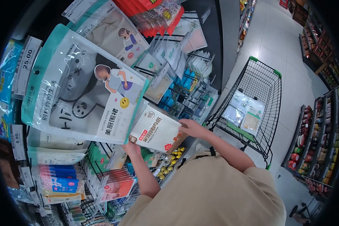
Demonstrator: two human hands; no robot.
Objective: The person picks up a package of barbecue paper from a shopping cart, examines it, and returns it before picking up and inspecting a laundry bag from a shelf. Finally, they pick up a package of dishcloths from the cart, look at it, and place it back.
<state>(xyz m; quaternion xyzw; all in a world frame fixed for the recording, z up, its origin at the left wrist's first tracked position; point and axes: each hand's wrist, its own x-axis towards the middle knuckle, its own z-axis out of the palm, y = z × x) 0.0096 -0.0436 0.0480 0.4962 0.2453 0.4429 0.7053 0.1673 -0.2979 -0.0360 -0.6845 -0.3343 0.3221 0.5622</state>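
Observation:
Between my two hands is a white and brown box [156, 130] of barbecue paper with Chinese print, its printed face turned up. My left hand [132, 149] holds its lower left corner, with the fingers partly hidden behind the pack. On the right edge of the box, my right hand [190, 128] has its fingers pressed against the side. Just beyond the left side of the box hangs a large kitchen apron package [86, 86] with a teal border and a drawn figure, overlapping the view of the shelf.
A black wire shopping cart [265, 81] with green corners stands at the right, holding flat clear packages [245, 111]. Hanging goods and price tags [26, 63] fill the rack at left. Stocked shelves [314, 139] line the far right, beyond the tiled floor [269, 37].

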